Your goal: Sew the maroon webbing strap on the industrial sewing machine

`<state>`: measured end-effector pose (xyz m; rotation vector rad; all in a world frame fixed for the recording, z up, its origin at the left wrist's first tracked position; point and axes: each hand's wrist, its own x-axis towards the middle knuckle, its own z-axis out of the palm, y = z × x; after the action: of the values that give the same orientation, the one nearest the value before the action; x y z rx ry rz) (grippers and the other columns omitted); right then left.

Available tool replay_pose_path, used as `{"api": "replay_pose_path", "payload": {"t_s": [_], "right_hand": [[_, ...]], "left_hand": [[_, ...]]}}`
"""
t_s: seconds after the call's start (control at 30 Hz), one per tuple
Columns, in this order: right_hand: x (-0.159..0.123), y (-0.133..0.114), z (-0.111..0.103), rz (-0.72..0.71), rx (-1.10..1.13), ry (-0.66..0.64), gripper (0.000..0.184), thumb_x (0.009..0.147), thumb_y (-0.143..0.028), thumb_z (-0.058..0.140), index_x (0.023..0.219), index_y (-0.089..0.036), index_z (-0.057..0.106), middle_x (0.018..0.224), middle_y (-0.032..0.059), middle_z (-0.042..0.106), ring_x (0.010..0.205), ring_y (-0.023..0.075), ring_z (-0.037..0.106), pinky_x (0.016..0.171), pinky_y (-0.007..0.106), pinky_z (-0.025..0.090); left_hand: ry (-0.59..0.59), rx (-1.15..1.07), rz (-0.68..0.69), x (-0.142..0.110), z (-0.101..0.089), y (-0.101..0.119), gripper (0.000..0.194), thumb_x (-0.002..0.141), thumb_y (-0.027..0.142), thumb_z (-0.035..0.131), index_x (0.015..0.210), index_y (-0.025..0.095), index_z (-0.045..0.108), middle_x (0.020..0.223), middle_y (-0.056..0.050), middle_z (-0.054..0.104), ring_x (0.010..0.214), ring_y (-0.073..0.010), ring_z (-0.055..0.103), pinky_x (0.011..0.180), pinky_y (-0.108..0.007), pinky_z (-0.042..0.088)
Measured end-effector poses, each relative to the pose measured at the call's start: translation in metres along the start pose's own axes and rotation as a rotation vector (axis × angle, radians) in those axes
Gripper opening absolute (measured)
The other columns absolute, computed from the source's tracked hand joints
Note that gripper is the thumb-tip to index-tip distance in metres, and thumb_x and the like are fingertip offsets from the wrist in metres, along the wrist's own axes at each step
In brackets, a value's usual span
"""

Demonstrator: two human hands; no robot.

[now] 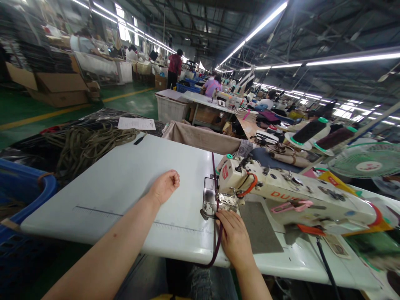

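A narrow dark maroon strap (216, 246) runs across the sewing machine (259, 185), passing by the needle area and over the metal plate (208, 196). Its near end bends down over the front edge of the white table. My right hand (233, 233) is closed on this strap just in front of the presser foot, thumb side against it. To the left, my left hand (165, 186) hovers over or rests on the table with its fingers curled in, apart from the strap; nothing shows in it.
A printed ruler (184, 228) marks the white tabletop (125, 183). Olive straps (84, 146) are heaped at the left, near a blue basket (28, 183). A cloth-lined bin (200, 137) stands behind the table; thread cones (311, 130) and a fan (368, 162) are at right.
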<state>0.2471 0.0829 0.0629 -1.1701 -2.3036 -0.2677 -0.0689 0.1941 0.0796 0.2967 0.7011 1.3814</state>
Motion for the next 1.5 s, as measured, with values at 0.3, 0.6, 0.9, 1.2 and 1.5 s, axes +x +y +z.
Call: {"api": "replay_pose_path", "payload": {"t_s": [0.3, 0.6, 0.9, 1.2, 1.5], "right_hand": [[-0.002, 0.001, 0.002, 0.01, 0.004, -0.014, 0.027, 0.11, -0.025, 0.054, 0.13, -0.02, 0.071, 0.13, 0.0103, 0.077, 0.119, 0.0247, 0.074, 0.112, 0.05, 0.056], [-0.003, 0.002, 0.003, 0.007, 0.002, -0.017, 0.027, 0.11, -0.025, 0.054, 0.131, -0.021, 0.07, 0.132, 0.0093, 0.077, 0.12, 0.0241, 0.073, 0.112, 0.049, 0.056], [-0.001, 0.0, 0.001, 0.005, 0.005, -0.001, 0.027, 0.11, -0.026, 0.055, 0.13, -0.021, 0.073, 0.129, 0.0099, 0.078, 0.118, 0.0241, 0.074, 0.112, 0.049, 0.056], [-0.003, 0.003, 0.005, 0.001, -0.005, -0.003, 0.028, 0.11, -0.027, 0.054, 0.13, -0.021, 0.072, 0.129, 0.0104, 0.078, 0.118, 0.0249, 0.074, 0.112, 0.05, 0.056], [-0.002, 0.005, 0.005, -0.012, 0.006, 0.0, 0.028, 0.109, -0.027, 0.055, 0.13, -0.021, 0.072, 0.129, 0.0099, 0.078, 0.118, 0.0248, 0.074, 0.111, 0.049, 0.057]], "left_hand": [[-0.018, 0.002, 0.007, 0.002, -0.002, -0.001, 0.013, 0.07, 0.012, 0.076, 0.068, 0.013, 0.063, 0.068, -0.001, 0.056, 0.062, -0.01, 0.051, 0.054, -0.017, 0.047], [-0.02, 0.012, 0.009, 0.001, -0.001, -0.001, 0.013, 0.071, 0.013, 0.074, 0.067, 0.013, 0.061, 0.067, -0.001, 0.056, 0.061, -0.0097, 0.05, 0.053, -0.017, 0.046], [-0.023, 0.059, 0.038, 0.002, -0.001, -0.002, 0.015, 0.069, 0.016, 0.076, 0.069, 0.014, 0.06, 0.068, 0.0, 0.055, 0.062, -0.0097, 0.051, 0.055, -0.017, 0.045], [-0.035, 0.302, 0.161, 0.012, -0.004, -0.018, 0.016, 0.066, 0.022, 0.073, 0.075, 0.017, 0.061, 0.081, -0.004, 0.065, 0.08, -0.0157, 0.062, 0.078, -0.027, 0.056], [0.022, 0.986, 0.279, 0.066, 0.018, -0.052, 0.021, 0.072, 0.009, 0.06, 0.09, 0.02, 0.062, 0.098, -0.007, 0.071, 0.101, -0.0243, 0.067, 0.106, -0.044, 0.052]]}}
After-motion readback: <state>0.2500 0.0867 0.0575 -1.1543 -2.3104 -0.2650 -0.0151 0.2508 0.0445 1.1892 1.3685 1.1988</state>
